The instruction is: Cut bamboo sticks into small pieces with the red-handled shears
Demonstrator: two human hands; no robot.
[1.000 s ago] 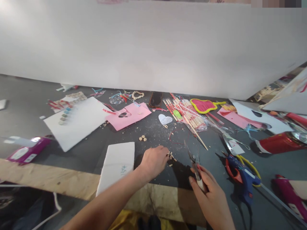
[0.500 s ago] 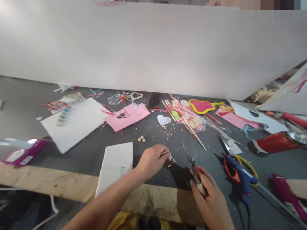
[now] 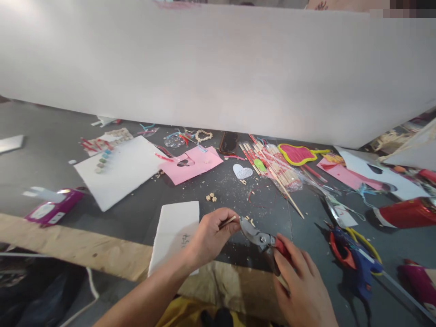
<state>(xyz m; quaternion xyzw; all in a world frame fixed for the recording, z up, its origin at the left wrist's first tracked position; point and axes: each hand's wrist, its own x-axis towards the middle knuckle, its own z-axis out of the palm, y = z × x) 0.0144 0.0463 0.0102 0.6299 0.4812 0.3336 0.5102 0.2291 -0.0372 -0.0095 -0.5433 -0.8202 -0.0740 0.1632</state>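
My left hand pinches a short thin wooden stick between thumb and fingers. In my right hand are pruning shears with a red handle, their blade tips close to the fingertips of my left hand. Whether the blades touch the stick I cannot tell. Several short cut stick pieces lie on the dark table just beyond the blades. A white foam block with handwriting is partly behind my left forearm. Little flower-like clusters of stick pieces sit beyond it.
Chopsticks in red-patterned wrappers, a paper heart and pink paper lie farther back. To the right are a blue glue gun, scissors and a red can. A purple glue gun stands left. A white panel closes the back.
The shears have swung leftward from pointing away, bringing their blades up to my left hand. My left hand still pinches the stick. The whole view has shifted slightly.
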